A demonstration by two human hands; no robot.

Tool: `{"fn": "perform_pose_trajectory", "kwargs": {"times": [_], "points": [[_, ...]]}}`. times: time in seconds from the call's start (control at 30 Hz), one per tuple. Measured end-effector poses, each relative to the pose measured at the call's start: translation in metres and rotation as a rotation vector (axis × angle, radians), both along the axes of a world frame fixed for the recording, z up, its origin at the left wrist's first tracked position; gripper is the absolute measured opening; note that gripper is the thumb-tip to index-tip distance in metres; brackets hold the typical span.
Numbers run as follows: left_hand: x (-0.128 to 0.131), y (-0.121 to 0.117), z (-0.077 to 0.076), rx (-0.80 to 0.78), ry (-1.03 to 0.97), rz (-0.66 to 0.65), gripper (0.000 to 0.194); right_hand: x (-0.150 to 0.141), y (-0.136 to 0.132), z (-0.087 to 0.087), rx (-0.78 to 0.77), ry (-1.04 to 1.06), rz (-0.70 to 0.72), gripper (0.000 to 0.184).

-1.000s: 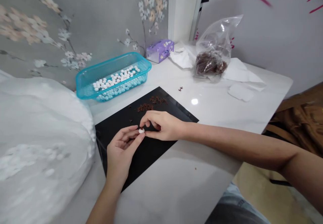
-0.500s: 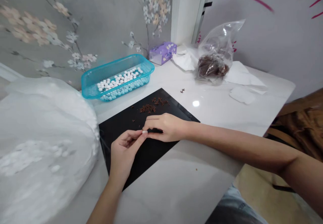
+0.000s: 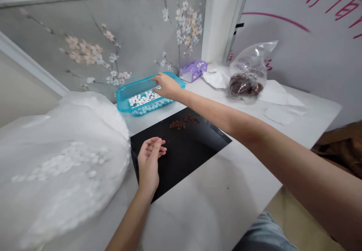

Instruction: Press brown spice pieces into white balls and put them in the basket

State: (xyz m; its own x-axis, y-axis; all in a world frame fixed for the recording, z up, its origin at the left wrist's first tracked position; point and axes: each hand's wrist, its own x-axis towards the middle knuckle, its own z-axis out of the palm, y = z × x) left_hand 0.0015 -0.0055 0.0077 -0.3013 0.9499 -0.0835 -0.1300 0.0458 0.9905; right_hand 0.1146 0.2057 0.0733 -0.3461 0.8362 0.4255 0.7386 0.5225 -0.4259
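Note:
My right hand (image 3: 166,86) is above the right part of a turquoise plastic basket (image 3: 124,106), thumb and forefinger apart, with nothing visible between them. Small round white pieces (image 3: 141,99) lie in the basket. Over the left part of a black mat (image 3: 186,153) is my left hand (image 3: 151,153), its thumb pressed to the forefinger and its other fingers curled. Whether a small piece sits in that pinch is hidden. Small reddish-brown bits (image 3: 177,124) lie in loose piles near the mat's far edge, beyond my left hand.
A large whitish bag (image 3: 70,183) with more white pieces fills the left side. At the back are a purple tissue pack (image 3: 194,71), crumpled white paper (image 3: 216,75) and a clear bag of brown pieces (image 3: 244,85). A patterned wall panel (image 3: 135,28) rises behind the basket.
My right hand has left my left hand and reached forward to the basket, its fingers now apart. The white piece between both hands is no longer visible. The view has shifted.

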Motion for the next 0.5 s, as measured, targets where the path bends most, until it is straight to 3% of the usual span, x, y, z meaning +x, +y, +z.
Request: {"fn": "perform_pose_trajectory", "kwargs": {"times": [0.07, 0.17, 0.23, 0.33, 0.4, 0.5], "points": [[0.000, 0.000, -0.001, 0.004, 0.000, -0.007, 0.028, -0.019, -0.004, 0.008, 0.012, 0.020, -0.046, 0.031], [-0.001, 0.000, -0.003, 0.002, -0.001, -0.022, 0.028, -0.050, -0.037, 0.020, 0.129, 0.101, 0.014, 0.025], [-0.002, 0.001, -0.006, 0.013, 0.009, -0.031, 0.027, -0.072, -0.070, 0.026, 0.215, 0.043, 0.281, 0.022], [-0.004, 0.000, -0.011, 0.050, 0.049, -0.024, 0.023, -0.102, -0.115, 0.025, 0.249, -0.205, 0.743, 0.021], [-0.006, -0.001, -0.015, 0.081, 0.080, -0.004, 0.022, -0.118, -0.133, 0.018, 0.271, -0.349, 0.854, 0.018], [-0.008, -0.004, -0.018, 0.114, 0.118, 0.024, 0.028, -0.133, -0.141, 0.001, 0.261, -0.452, 0.870, 0.023]]}}
